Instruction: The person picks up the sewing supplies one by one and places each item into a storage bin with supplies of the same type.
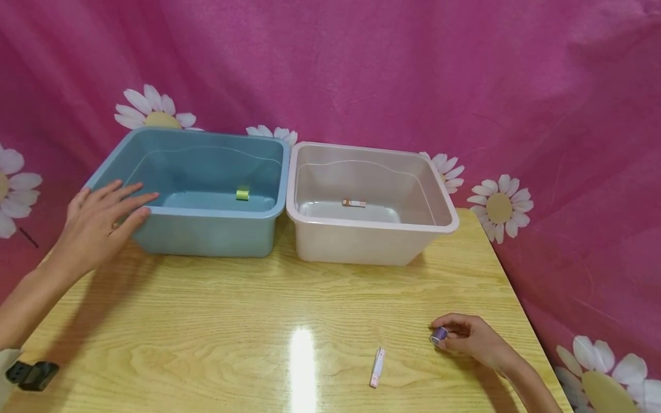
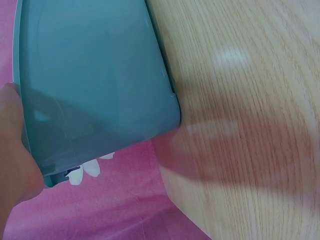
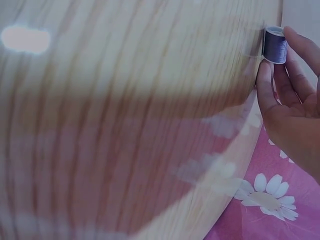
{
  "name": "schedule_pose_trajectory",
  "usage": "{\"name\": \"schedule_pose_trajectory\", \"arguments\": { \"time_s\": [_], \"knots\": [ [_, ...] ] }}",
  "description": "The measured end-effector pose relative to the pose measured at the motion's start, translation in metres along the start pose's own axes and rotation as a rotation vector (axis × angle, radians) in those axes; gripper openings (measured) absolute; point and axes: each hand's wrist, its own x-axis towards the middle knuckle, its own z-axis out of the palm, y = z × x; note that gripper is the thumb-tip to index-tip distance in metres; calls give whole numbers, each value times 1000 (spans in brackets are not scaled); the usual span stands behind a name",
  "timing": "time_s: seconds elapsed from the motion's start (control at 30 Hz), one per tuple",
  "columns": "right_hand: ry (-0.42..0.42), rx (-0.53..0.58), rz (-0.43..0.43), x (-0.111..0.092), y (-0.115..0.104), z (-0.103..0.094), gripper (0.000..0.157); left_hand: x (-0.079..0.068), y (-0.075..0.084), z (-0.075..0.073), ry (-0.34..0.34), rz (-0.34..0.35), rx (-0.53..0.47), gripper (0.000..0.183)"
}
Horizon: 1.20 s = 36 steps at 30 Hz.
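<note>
Purple thread spool [image 1: 439, 335], probably light and stiff (best held by its end rims), is pinched in the fingers of the right hand [image 1: 474, 340] near the right edge of the bench [image 1: 217, 327], while farther off the left hand [image 1: 100, 221] has its fingers spread over the blue bin [image 1: 206, 236].

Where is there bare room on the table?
Bare table lies before the blue bin, left of the white strip, and between that strip and the pale bin. Crowded: the back, by both bins; the right front, by purple spool and right hand.
</note>
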Motion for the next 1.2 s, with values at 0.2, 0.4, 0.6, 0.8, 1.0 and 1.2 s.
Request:
{"name": "schedule_pose_trajectory", "arguments": {
  "time_s": [0.2, 0.4, 0.6, 0.8, 1.0, 1.2],
  "knots": [
    [8, -17, -28, 0, 0, 1, 35, 1, 0, 0, 8, 3, 3, 40],
    [0, -8, -55, 1, 5, 0, 35, 1, 0, 0, 5, 3, 10, 40],
    [6, -10, -80, 0, 7, 2, 33, 0, 0, 0, 0, -3, 12, 40],
    [59, -65, -98, -1, 7, 6, 30, 0, 0, 0, -2, -5, 16, 40],
    [105, -145, -158, 0, 9, 7, 26, 0, -1, 0, -2, -4, 17, 40],
    [163, -217, -173, 0, 13, 8, 24, 0, -1, 0, -6, -10, 18, 40]
  ]
}}
